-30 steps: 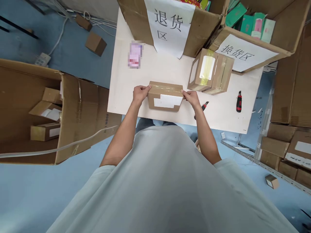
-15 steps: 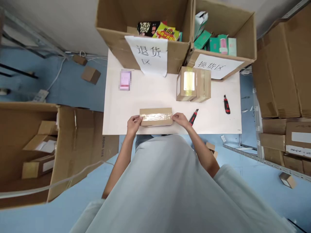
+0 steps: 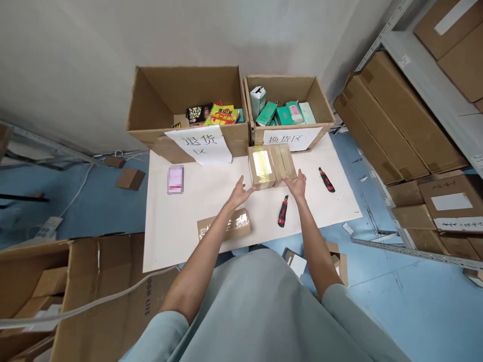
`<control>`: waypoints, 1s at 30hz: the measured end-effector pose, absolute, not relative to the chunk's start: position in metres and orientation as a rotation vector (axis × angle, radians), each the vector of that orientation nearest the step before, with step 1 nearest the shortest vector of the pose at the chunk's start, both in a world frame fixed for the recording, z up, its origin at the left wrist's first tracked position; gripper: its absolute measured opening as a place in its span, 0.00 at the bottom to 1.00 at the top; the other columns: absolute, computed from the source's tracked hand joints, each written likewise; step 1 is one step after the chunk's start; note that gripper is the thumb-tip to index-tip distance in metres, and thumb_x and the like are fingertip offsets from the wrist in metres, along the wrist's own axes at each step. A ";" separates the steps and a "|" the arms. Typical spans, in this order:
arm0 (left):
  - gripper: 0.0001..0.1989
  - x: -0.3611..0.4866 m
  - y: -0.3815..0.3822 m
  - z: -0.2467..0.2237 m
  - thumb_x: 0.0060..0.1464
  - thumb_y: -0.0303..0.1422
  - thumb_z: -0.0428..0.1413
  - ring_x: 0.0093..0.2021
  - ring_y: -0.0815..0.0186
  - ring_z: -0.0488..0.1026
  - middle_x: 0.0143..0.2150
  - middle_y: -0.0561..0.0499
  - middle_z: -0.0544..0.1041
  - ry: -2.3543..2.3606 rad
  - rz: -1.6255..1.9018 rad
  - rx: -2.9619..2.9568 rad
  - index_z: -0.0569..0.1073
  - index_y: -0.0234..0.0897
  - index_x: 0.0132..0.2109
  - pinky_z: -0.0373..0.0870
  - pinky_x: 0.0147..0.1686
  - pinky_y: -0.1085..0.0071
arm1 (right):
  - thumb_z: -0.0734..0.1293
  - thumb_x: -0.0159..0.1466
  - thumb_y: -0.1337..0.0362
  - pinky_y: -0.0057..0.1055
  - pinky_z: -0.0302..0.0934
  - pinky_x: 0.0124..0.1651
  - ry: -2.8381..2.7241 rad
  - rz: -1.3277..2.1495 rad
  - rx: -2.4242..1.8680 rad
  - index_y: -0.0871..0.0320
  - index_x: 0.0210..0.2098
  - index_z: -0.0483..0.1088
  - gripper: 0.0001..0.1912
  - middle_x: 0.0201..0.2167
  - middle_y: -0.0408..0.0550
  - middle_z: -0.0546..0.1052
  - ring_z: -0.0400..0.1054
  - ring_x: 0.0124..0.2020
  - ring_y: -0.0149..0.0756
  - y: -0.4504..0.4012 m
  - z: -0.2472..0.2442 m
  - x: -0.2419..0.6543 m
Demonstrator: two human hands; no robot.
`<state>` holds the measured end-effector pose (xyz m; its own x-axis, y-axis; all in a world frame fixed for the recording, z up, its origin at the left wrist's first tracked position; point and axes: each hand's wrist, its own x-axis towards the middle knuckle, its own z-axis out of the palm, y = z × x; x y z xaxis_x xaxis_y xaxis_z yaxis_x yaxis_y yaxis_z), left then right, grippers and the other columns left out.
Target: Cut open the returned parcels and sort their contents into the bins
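1. Fingers of the left hand (image 3: 239, 194) are spread wide. The thumb tip is at the near left corner of a box with yellow tape (image 3: 261, 166); whether it presses there, I cannot tell.
2. Fingers of the right hand (image 3: 297, 186) are also wide apart. The thumb is at the near side of a second box (image 3: 284, 160). Both boxes are side by side, between the two hands and just beyond the thumbs.
3. Far to the left of the fingers, and lower, a big brown carton (image 3: 113, 281) is on the floor.
4. Left of the left fingers, on the white table (image 3: 211, 186), one pink-purple thing (image 3: 175, 180) lies; its details are blurred.
5. Beyond the left fingers stands a large open carton (image 3: 236, 143) with colourful packets (image 3: 222, 115) and a paper sign (image 3: 206, 146).
6. Nearer to the body than the left fingers is a long box with clear tape (image 3: 238, 224), partly hidden under the left forearm.
7. On the body side of the right fingers, a little left, lies a red and black knife (image 3: 283, 211).
8. Beyond the right fingers, a smaller open carton (image 3: 258, 136) holds green packs (image 3: 284, 115).
9. Right of the right fingers lies another knife (image 3: 326, 180).
10. Farther right are brown cartons (image 3: 377, 115) on a shelf.
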<state>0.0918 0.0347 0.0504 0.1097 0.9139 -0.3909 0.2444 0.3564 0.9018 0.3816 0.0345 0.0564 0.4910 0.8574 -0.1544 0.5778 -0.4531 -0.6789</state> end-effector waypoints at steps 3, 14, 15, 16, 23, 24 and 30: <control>0.59 0.115 0.059 0.043 0.42 0.43 0.79 0.78 0.32 0.62 0.80 0.24 0.60 1.284 0.581 1.178 0.64 0.32 0.77 0.66 0.73 0.47 | 0.73 0.66 0.51 0.46 0.60 0.75 -1.163 0.833 -2.141 0.67 0.78 0.58 0.48 0.72 0.70 0.72 0.65 0.75 0.54 0.042 0.048 0.389; 0.46 0.086 0.034 0.028 0.45 0.38 0.74 0.69 0.43 0.74 0.70 0.33 0.76 1.324 0.605 1.202 0.69 0.36 0.70 0.71 0.67 0.50 | 0.72 0.67 0.45 0.40 0.70 0.63 -1.283 0.873 -2.048 0.57 0.72 0.67 0.40 0.56 0.57 0.83 0.75 0.60 0.51 0.021 0.040 0.356; 0.45 0.082 0.034 0.030 0.46 0.38 0.73 0.68 0.43 0.75 0.69 0.33 0.77 1.339 0.606 1.199 0.69 0.35 0.70 0.71 0.67 0.50 | 0.72 0.67 0.45 0.40 0.70 0.63 -1.298 0.881 -2.035 0.57 0.72 0.67 0.40 0.56 0.57 0.83 0.75 0.61 0.51 0.022 0.040 0.351; 0.44 0.079 0.035 0.032 0.46 0.37 0.72 0.68 0.43 0.76 0.69 0.32 0.77 1.350 0.607 1.194 0.70 0.34 0.70 0.71 0.67 0.50 | 0.72 0.67 0.45 0.40 0.69 0.63 -1.311 0.889 -2.020 0.57 0.72 0.66 0.40 0.56 0.57 0.83 0.74 0.61 0.51 0.023 0.041 0.348; 0.43 0.057 0.024 0.051 0.53 0.38 0.70 0.74 0.37 0.70 0.77 0.28 0.68 1.451 0.626 1.222 0.68 0.33 0.73 0.67 0.72 0.46 | 0.79 0.59 0.44 0.40 0.66 0.68 -1.320 0.905 -2.114 0.64 0.79 0.58 0.59 0.67 0.69 0.73 0.70 0.68 0.56 0.003 0.023 0.358; 0.42 0.049 0.015 0.051 0.55 0.39 0.69 0.76 0.37 0.68 0.78 0.29 0.67 1.509 0.659 1.251 0.68 0.34 0.74 0.64 0.74 0.45 | 0.80 0.58 0.44 0.42 0.66 0.68 -1.298 0.884 -2.194 0.65 0.79 0.57 0.60 0.68 0.71 0.72 0.69 0.69 0.59 -0.009 0.017 0.359; 0.31 -0.023 -0.086 0.046 0.64 0.39 0.61 0.78 0.43 0.65 0.74 0.32 0.72 1.843 0.914 1.392 0.72 0.33 0.70 0.53 0.81 0.46 | 0.78 0.59 0.50 0.53 0.62 0.70 -1.268 0.867 -2.535 0.65 0.80 0.54 0.58 0.66 0.75 0.70 0.66 0.69 0.70 -0.084 -0.018 0.350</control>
